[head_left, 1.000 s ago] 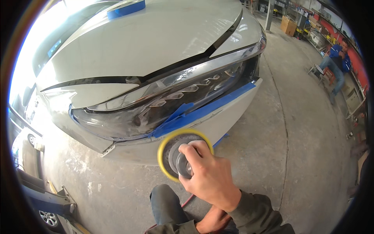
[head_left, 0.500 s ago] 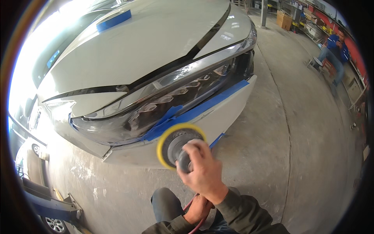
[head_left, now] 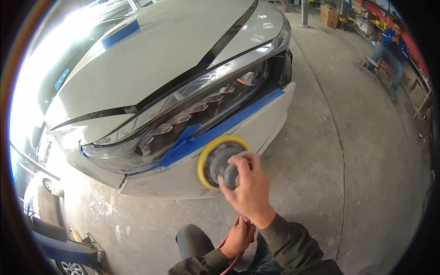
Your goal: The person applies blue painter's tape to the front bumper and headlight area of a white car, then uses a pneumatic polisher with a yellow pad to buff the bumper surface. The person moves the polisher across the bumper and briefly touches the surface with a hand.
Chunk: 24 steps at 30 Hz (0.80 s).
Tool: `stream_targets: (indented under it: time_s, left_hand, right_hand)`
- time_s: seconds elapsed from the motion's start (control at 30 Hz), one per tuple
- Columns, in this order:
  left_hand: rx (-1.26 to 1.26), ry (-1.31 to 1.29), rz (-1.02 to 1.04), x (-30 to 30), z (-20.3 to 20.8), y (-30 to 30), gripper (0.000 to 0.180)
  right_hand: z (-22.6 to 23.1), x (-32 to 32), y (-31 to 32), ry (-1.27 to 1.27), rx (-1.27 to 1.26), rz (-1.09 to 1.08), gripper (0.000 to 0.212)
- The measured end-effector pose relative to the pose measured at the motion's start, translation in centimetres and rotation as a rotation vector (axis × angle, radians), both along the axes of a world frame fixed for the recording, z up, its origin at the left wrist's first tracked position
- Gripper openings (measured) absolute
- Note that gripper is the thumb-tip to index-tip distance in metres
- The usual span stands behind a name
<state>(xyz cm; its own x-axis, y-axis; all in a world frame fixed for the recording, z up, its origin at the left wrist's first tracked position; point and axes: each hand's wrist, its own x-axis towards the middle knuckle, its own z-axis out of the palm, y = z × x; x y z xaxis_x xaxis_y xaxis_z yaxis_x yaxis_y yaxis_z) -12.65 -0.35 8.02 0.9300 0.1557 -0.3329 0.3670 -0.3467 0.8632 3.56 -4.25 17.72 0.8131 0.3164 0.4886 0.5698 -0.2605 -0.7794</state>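
Note:
My right hand (head_left: pixel 250 185) is wrapped round the grey head of an air sander (head_left: pixel 221 162) with a round, yellow-edged pad. The pad is held up to the pale bumper (head_left: pixel 156 185) below the headlight; whether it touches cannot be made out. Under my right wrist, my left hand (head_left: pixel 237 239) is closed round a reddish air hose (head_left: pixel 224 268). Blue masking tape (head_left: pixel 238 117) runs along the lower edge of the headlight (head_left: pixel 183 117), with a loose-looking bunch of it near the middle.
A roll of blue tape (head_left: pixel 121 34) lies on the hood (head_left: pixel 137 68). Concrete floor (head_left: pixel 311 183) stretches to the right, where a person (head_left: pixel 392 50) sits beside cluttered shelves. A cardboard box (head_left: pixel 329 16) stands at the back. A blue lift arm (head_left: pixel 64 245) is at lower left.
The sander in my right hand has moved right and slightly up along the bumper. My left hand has come up a little with the hose. The view has shifted somewhat.

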Motion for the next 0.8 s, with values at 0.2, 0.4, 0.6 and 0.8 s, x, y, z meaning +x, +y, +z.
stream_targets:
  time_s: [0.2, 0.4, 0.6, 0.8]
  left_hand:
    - [0.096, 0.027, 0.003, 1.4, 1.0, 0.6, 0.028]
    - [0.161, 0.003, 0.037, 1.1, -0.6, 1.0, 0.026]
    - [0.171, 0.028, 0.048, 1.1, -1.6, 0.4, 0.024]
    - [0.186, 0.084, 0.042, 1.8, -1.2, 1.2, 0.026]
  right_hand:
    - [-0.9, 1.8, 0.0, 0.034, 0.108, -0.092, 0.046]
    - [-1.9, 1.4, 0.1, 0.033, 0.097, -0.068, 0.047]
    - [-3.2, 1.3, -0.2, 0.098, 0.134, 0.016, 0.047]
    - [-3.4, 2.6, -0.5, 0.164, 0.199, -0.058, 0.049]
